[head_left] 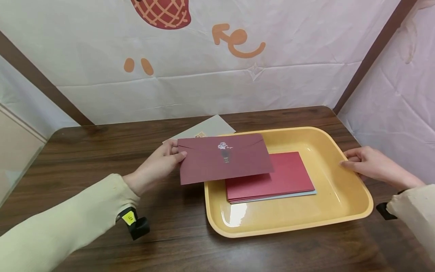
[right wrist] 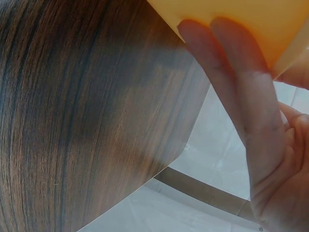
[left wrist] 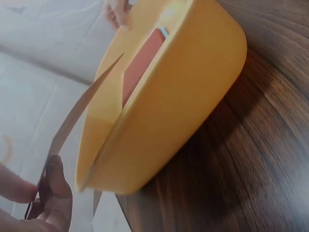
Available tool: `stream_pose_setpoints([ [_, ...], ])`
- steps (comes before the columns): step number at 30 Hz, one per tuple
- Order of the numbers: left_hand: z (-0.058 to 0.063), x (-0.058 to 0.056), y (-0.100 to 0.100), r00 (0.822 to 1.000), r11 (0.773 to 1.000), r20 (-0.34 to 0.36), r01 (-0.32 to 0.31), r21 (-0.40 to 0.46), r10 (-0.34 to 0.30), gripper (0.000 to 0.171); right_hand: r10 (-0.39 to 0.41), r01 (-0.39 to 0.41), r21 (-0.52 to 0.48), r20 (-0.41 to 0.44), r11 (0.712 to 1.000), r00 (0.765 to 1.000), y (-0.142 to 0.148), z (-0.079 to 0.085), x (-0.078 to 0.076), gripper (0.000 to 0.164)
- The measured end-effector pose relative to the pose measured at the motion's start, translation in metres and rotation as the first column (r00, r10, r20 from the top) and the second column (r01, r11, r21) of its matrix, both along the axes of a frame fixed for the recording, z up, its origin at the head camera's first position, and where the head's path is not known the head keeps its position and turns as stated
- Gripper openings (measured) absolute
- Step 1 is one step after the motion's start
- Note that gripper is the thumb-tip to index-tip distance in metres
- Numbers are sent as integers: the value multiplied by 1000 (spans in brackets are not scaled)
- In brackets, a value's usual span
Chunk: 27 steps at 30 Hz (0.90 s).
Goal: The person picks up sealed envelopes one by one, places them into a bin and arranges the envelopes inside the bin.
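Note:
My left hand (head_left: 160, 162) pinches a dark red envelope (head_left: 204, 162) by its left end, thumb on top and fingers beneath. The envelope, printed with a small white flower, hangs over the left rim of a yellow tray (head_left: 334, 200). Seen edge-on in the left wrist view, the envelope (left wrist: 79, 108) bends slightly above the rim. Inside the tray lies a stack of brighter red envelopes (head_left: 289, 173) with a pale blue one (head_left: 307, 193) showing at the bottom. My right hand (head_left: 377, 166) grips the tray's right rim, its fingers against the outer wall in the right wrist view.
Behind the tray's left part, a pale grey envelope (head_left: 215, 126) with a small orange print lies on the dark wooden table (head_left: 163, 245), partly covered by the held envelope. A white printed cloth (head_left: 204, 87) hangs along the table's back edge.

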<state>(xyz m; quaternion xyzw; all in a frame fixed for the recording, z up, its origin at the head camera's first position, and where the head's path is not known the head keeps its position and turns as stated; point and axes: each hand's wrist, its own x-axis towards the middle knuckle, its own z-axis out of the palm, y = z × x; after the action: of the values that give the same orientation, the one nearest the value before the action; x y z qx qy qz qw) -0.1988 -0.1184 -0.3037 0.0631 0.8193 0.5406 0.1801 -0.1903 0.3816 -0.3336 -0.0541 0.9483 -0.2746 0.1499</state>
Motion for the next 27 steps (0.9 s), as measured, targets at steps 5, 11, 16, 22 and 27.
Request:
stream_pose_setpoints([
  [5,-1,-4,16,998,998,-6,56,-17,-56,43,4,-4,-5,-4,1000,1000,1,0,0,38],
  [11,-6,-9,34,994,994,32,107,-1,-107,48,7,-7,-1,-10,1000,1000,1,0,0,39],
  [16,-9,-13,47,989,990,40,140,-10,-140,49,1,-1,18,-16,1000,1000,1,0,-1,40],
  [22,-12,-16,66,989,990,47,142,-17,-141,47,1,0,23,-19,1000,1000,1,0,-1,40],
  [27,-16,-17,79,988,992,83,129,9,-129,45,-7,7,21,-9,1000,1000,0,0,-1,42],
])
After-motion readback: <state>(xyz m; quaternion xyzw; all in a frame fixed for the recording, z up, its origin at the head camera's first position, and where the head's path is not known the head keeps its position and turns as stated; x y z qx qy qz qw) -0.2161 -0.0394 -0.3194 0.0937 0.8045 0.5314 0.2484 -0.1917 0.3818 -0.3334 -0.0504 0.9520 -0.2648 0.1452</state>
